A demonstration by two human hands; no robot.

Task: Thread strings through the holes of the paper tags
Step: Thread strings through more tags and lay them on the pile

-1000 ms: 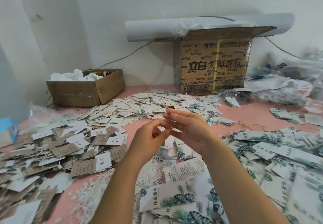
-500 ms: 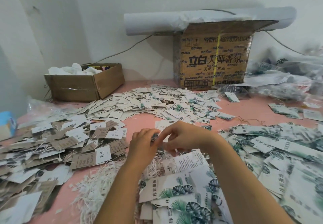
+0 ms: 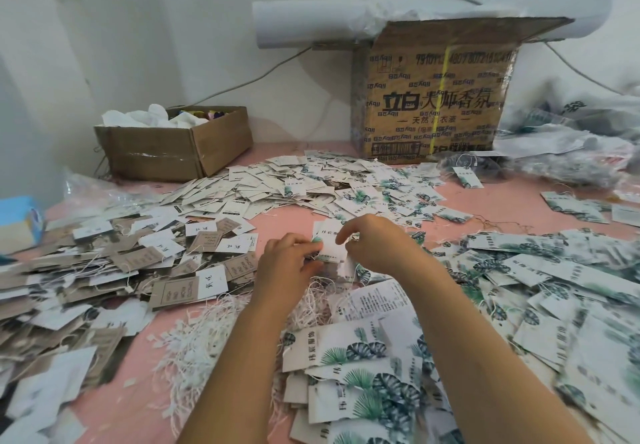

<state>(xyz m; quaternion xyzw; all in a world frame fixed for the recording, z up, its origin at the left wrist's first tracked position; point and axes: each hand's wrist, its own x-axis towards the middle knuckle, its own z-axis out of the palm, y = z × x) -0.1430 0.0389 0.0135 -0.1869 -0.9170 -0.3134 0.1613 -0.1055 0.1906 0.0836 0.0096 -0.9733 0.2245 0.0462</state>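
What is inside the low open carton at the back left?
The low carton holds crumpled white material, paper or cloth, I cannot tell. A few coloured items, yellow and purple, show at its far side. Whatever lies beneath is covered.

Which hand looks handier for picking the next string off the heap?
Left, probably. The left hand sits just above the string heap, which spreads to its side; the right hand pinches the tag, farther from it.
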